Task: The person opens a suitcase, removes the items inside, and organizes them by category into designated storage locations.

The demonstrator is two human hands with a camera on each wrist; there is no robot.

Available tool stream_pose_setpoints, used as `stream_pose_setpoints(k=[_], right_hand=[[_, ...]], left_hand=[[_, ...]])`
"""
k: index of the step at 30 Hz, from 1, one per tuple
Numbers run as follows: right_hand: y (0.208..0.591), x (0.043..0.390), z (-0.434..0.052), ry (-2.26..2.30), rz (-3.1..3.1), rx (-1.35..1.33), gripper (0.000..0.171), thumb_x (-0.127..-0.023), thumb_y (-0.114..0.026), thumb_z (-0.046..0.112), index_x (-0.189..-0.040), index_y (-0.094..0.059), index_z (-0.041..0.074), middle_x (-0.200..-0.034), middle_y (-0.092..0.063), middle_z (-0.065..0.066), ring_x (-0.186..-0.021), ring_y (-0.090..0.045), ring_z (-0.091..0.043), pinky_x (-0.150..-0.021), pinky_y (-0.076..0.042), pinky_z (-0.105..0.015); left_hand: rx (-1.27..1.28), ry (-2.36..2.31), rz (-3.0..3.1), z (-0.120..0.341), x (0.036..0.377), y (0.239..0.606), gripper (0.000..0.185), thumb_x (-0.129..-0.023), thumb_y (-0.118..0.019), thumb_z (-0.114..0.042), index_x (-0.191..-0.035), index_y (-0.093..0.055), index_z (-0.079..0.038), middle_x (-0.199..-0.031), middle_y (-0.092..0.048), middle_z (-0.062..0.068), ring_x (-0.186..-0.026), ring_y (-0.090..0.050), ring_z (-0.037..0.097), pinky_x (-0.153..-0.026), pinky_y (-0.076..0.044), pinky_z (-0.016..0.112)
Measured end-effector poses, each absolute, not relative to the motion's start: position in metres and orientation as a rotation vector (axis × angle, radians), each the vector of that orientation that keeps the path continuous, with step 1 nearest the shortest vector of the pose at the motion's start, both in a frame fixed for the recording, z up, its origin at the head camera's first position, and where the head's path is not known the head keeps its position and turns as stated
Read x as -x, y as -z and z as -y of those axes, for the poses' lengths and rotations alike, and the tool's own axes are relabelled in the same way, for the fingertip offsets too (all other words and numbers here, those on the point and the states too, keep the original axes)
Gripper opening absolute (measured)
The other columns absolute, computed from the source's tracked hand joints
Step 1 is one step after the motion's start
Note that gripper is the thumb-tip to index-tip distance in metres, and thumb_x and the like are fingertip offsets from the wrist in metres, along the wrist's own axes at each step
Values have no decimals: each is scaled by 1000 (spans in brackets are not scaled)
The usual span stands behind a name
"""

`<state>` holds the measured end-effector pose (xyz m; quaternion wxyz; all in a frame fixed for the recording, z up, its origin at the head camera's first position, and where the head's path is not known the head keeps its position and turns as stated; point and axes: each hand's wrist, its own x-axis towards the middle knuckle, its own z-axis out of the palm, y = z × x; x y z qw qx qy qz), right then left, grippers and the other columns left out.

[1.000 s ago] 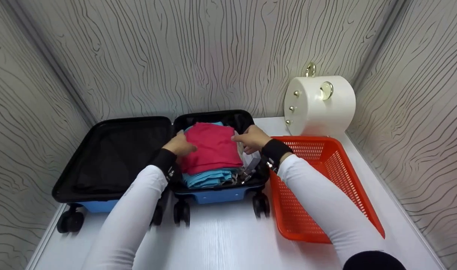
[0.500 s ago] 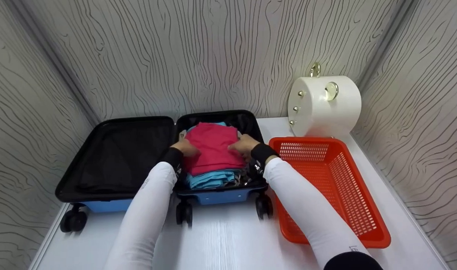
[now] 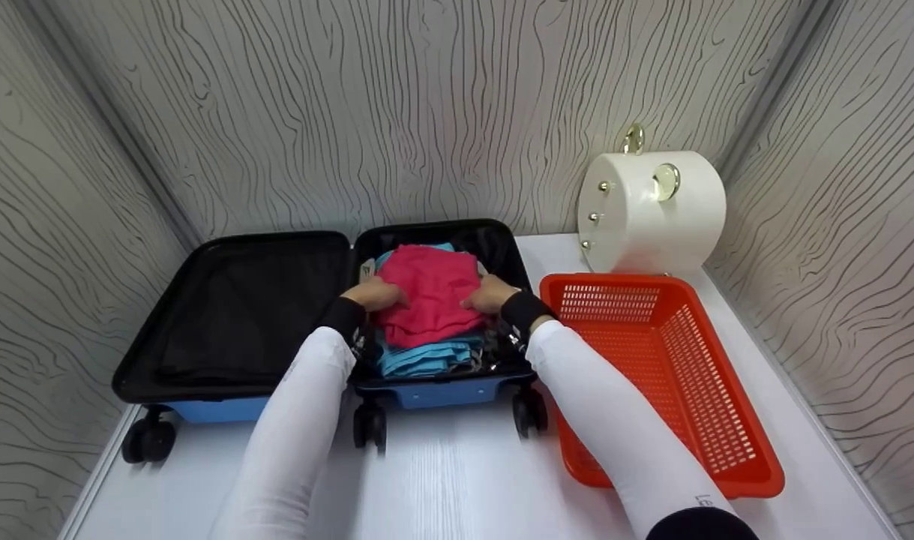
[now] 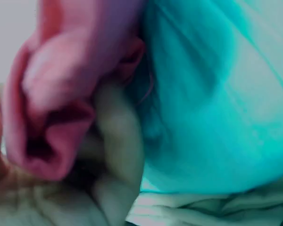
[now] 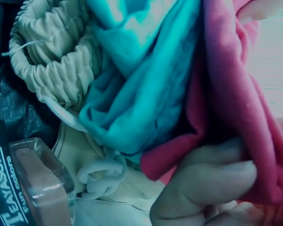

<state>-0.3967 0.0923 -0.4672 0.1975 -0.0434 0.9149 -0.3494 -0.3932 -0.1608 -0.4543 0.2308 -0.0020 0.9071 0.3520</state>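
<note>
both hands are on a folded pink garment [image 3: 430,294] that lies on top of the pile in the right half of an open blue suitcase [image 3: 442,390], the left hand [image 3: 378,294] at its left edge and the right hand [image 3: 490,295] at its right edge. the right wrist view shows a finger [image 5: 212,181] curled under the pink fold, so that hand grips the cloth; the left wrist view is blurred, but a finger [image 4: 120,155] seems tucked beneath the pink edge too, so that hand looks to be holding it as well. under the pink piece lies a turquoise garment [image 3: 419,358], with pale gathered cloth [image 5: 52,61] beside it. the lid half of the case [image 3: 232,315] lies open to the left, and an orange basket [image 3: 726,420] stands just right of the case. this looks like the stage of settling or squaring the top garment on the stack; the next move likely calls for an even pull or press from both sides so the fold stays flat and inside the case wall.
</note>
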Motion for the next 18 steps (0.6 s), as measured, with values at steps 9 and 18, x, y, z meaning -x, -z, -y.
stream_pose_setpoints(k=[9,18], right_hand=[[459,399,-98,1211,-2471,179,15,-103,-65,16,-105,-66,1,-84,-51,0,-72,-50,-10,-70,-43,-22],[460,397,-107,1192,-2512,93,27,-102,-63,25,-108,-68,-1,-114,-63,-14,-92,-58,-20,-83,-50,-27]], left_hand=[[41,-1223,-2485,156,390,446,76,-92,-65,-13,-157,-36,14,-163,-41,27,-136,-48,33,-106,-46,34],[134,-1831,-2099,137,387,422,22,-96,-55,6,-118,-49,3,-89,-54,3,-59,-54,9,-57,-49,21]])
